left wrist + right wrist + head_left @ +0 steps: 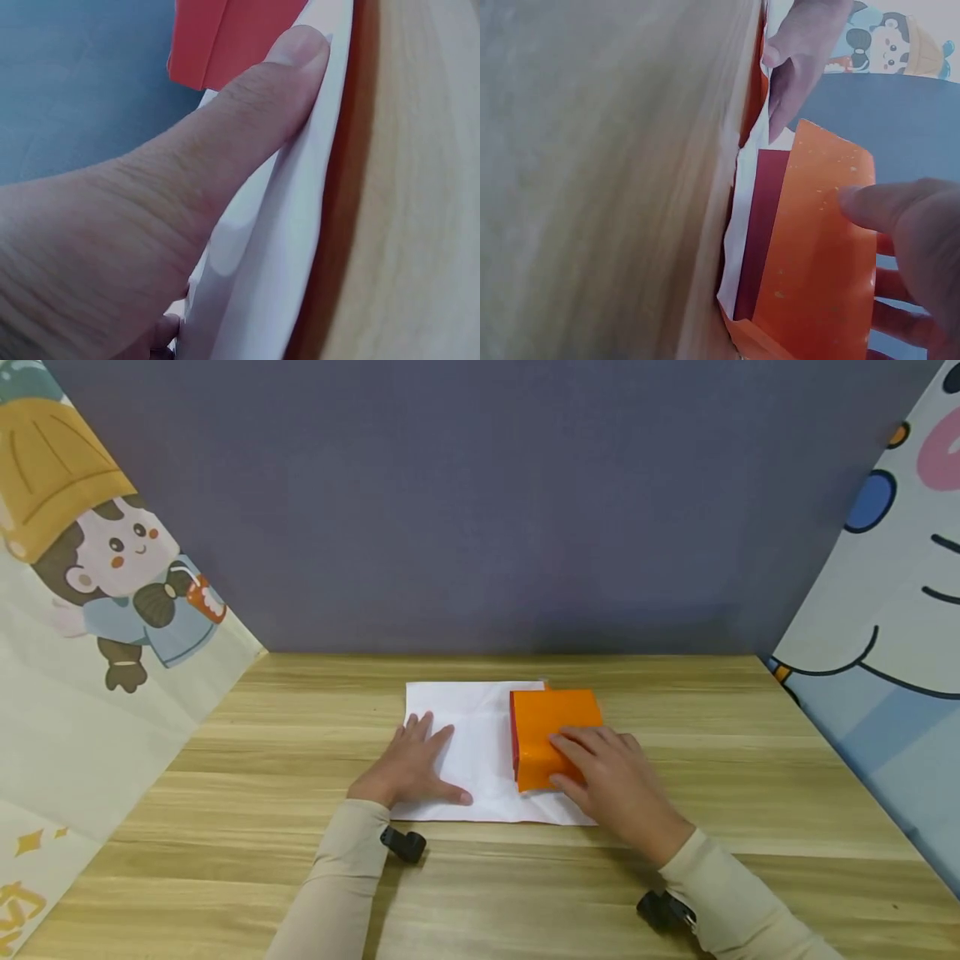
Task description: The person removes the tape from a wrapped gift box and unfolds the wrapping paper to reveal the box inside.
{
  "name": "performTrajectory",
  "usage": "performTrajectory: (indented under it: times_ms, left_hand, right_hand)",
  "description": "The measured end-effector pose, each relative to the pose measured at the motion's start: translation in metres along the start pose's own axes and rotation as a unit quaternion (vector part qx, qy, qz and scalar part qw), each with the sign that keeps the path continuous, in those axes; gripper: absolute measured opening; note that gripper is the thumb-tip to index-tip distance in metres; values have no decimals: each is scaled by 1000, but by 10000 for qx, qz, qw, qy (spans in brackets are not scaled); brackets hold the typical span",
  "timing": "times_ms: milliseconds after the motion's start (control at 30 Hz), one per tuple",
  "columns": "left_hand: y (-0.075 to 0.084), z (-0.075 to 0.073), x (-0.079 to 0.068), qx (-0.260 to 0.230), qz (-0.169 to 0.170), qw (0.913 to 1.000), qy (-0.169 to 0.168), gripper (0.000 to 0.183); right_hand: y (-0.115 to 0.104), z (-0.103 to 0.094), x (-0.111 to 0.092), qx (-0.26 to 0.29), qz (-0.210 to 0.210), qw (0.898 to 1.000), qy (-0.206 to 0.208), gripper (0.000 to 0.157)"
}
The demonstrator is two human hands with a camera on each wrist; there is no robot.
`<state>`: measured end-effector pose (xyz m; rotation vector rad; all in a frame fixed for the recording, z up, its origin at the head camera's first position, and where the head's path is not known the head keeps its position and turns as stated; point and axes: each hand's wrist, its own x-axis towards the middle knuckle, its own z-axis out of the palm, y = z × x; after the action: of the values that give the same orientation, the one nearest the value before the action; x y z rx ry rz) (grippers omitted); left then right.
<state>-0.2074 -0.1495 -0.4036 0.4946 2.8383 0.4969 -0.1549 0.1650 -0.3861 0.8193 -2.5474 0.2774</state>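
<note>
A sheet of wrapping paper (487, 718), white on its upper side and orange underneath, lies on the table. At its right part, the orange side is folded up over a red box (236, 41), whose dark red side shows in the right wrist view. My left hand (411, 770) rests spread on the white paper, left of the box, with the thumb near the front edge. On the orange-covered box (551, 714), my right hand (618, 789) presses the wrap: fingers on top, thumb against the front face. The box's right end is hidden behind that hand.
The wood-grain table (225, 827) runs up to a grey-blue wall panel (480, 510) at the back. Panels with cartoon prints stand left and right. Small black devices (403, 844) are worn at both wrists.
</note>
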Motion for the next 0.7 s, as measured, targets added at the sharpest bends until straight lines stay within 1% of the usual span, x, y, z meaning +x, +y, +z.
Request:
performTrajectory:
  times_ms: [100,233,400,567,700]
  left_hand:
    - [1,0,1,27,-59,10000,-23,118]
    - [0,1,2,106,-87,9999,-51,118]
    - [-1,2,2,152,-123,9998,-72,119]
    - [-2,3,2,152,-91,9998,-48,119]
    - [-2,3,2,233,-2,9997,-6,119]
  right_hand:
    - [1,-1,0,17,182,9998,74,53]
    - [3,-3,1,37,235,9996,167,49]
    - [4,-5,1,126,319,9993,144,48]
    - [6,-6,1,203,290,9992,203,47]
    - [10,-7,2,266,161,9983,490,47]
